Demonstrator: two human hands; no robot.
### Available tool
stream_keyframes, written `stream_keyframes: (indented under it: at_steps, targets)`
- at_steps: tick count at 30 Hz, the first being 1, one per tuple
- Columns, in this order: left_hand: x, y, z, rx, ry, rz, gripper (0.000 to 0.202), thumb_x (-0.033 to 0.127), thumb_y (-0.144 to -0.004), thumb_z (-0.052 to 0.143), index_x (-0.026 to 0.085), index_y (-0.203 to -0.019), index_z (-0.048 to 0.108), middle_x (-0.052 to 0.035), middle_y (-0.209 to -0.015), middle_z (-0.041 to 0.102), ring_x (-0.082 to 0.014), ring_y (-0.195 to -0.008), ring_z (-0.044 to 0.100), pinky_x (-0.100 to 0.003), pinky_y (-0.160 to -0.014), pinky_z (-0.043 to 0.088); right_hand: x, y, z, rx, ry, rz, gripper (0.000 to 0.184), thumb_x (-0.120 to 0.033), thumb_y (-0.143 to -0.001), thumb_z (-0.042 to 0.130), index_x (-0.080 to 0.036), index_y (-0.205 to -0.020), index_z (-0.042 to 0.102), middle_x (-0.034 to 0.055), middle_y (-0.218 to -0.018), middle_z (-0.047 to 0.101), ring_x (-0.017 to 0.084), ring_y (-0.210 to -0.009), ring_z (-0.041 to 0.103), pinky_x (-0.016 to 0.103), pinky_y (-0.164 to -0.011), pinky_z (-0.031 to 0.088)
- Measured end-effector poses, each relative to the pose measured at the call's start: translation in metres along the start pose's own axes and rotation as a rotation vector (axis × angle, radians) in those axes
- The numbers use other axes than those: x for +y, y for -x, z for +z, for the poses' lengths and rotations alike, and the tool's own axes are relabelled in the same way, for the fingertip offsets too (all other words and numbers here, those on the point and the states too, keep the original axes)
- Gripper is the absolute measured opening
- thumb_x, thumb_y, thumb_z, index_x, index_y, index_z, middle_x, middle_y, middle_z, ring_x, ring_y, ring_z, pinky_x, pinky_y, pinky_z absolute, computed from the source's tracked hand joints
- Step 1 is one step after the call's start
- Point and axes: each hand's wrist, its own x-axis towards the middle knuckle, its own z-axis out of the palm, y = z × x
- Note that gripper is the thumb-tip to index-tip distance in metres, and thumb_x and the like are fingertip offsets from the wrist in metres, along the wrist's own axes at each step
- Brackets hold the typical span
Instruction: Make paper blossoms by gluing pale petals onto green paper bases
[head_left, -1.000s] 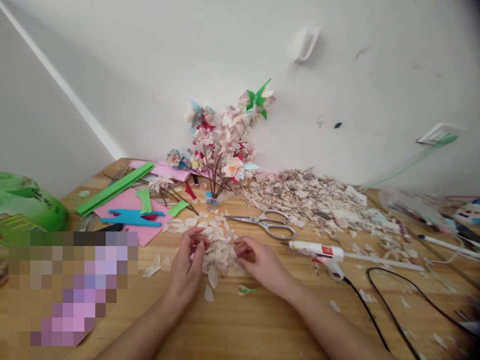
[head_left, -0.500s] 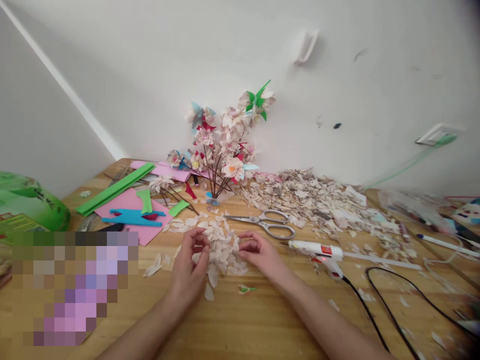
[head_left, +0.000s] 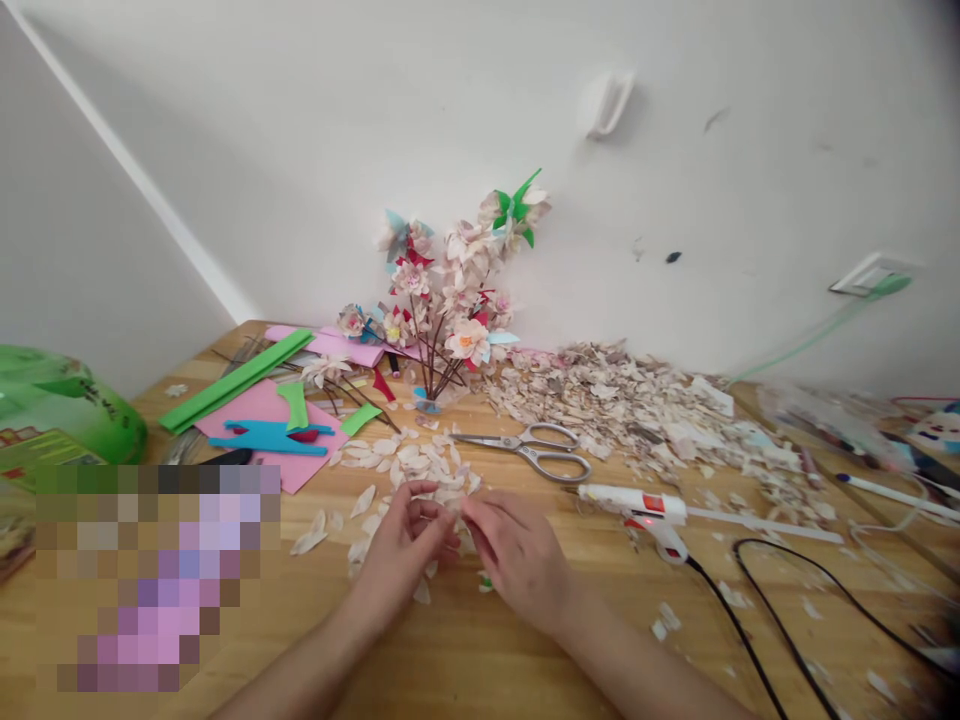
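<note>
Above a scatter of pale dried petals (head_left: 409,462), my left hand (head_left: 412,540) has its fingers curled and its thumb bent in toward them. My right hand (head_left: 517,555) meets it almost tip to tip, thumb and fingers pressed together. Petals lie under and between the fingertips, but what either hand grips is hidden. A small green piece (head_left: 486,582) shows partly from beneath the right hand. Metal scissors (head_left: 525,445) rest just beyond the hands, blades pointing left. On the right is a white hot glue gun (head_left: 634,503) with a red light.
Handmade petal flowers (head_left: 469,340) on wire stems stand by the wall. Behind the scissors spreads a heap of dried petals (head_left: 600,385). Green strips (head_left: 240,380), a blue piece (head_left: 274,437) and pink sheets lie left. A black cord (head_left: 731,610) crosses the right side.
Both hands have come closer together, covering part of the petal pile that lay between them. My right hand has turned over and now hides most of the small green piece.
</note>
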Motion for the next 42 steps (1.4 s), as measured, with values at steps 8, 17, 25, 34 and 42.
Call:
stream_keyframes:
  at_steps: [8, 17, 25, 34, 42]
  targets:
    - [-0.001, 0.000, 0.001, 0.034, 0.131, -0.068, 0.045, 0.017, -0.058, 0.069, 0.020, -0.093, 0.041, 0.0046, -0.067, 0.058, -0.0132, -0.061, 0.062, -0.029, -0.062, 0.050, -0.003, 0.000, 0.000, 0.012, -0.001, -0.047, 0.038, -0.006, -0.084, 0.041, -0.021, -0.119, 0.042, 0.0076, -0.091, 0.067, 0.021, -0.084, 0.061, 0.037, -0.074, 0.050]
    - [0.000, 0.001, 0.004, 0.093, -0.103, 0.128, 0.044, 0.021, -0.059, 0.067, 0.021, -0.094, 0.041, 0.0047, -0.065, 0.057, -0.0124, -0.060, 0.057, -0.024, -0.056, 0.044, -0.010, -0.007, -0.005, 0.052, -0.514, 0.533, 0.041, -0.011, -0.073, 0.053, -0.023, -0.109, 0.037, 0.0026, -0.085, 0.065, 0.017, -0.079, 0.064, 0.034, -0.077, 0.051]
    - [0.002, 0.004, 0.006, 0.091, -0.166, 0.111, 0.041, 0.024, -0.063, 0.064, 0.020, -0.096, 0.040, 0.0013, -0.072, 0.059, -0.0132, -0.065, 0.056, -0.024, -0.056, 0.045, -0.008, -0.006, 0.007, 0.086, -0.736, 0.737, 0.032, -0.016, -0.073, 0.057, -0.023, -0.100, 0.042, -0.0002, -0.076, 0.067, 0.017, -0.074, 0.065, 0.032, -0.071, 0.051]
    - [-0.002, 0.000, 0.004, 0.075, -0.126, 0.096, 0.046, 0.029, -0.064, 0.066, 0.020, -0.099, 0.036, 0.0023, -0.068, 0.059, -0.0153, -0.067, 0.057, -0.030, -0.062, 0.049, -0.009, -0.007, 0.010, 0.154, -0.871, 0.820, 0.034, -0.017, -0.070, 0.059, -0.024, -0.098, 0.042, -0.0010, -0.074, 0.066, 0.017, -0.072, 0.065, 0.033, -0.070, 0.051]
    - [-0.005, 0.000, 0.004, 0.112, -0.128, 0.115, 0.044, 0.029, -0.064, 0.066, 0.020, -0.098, 0.038, 0.0025, -0.066, 0.060, -0.0149, -0.064, 0.056, -0.027, -0.057, 0.048, -0.010, -0.006, 0.013, 0.159, -0.914, 0.844, 0.034, -0.017, -0.070, 0.060, -0.025, -0.098, 0.042, -0.0020, -0.074, 0.065, 0.017, -0.072, 0.065, 0.032, -0.072, 0.051]
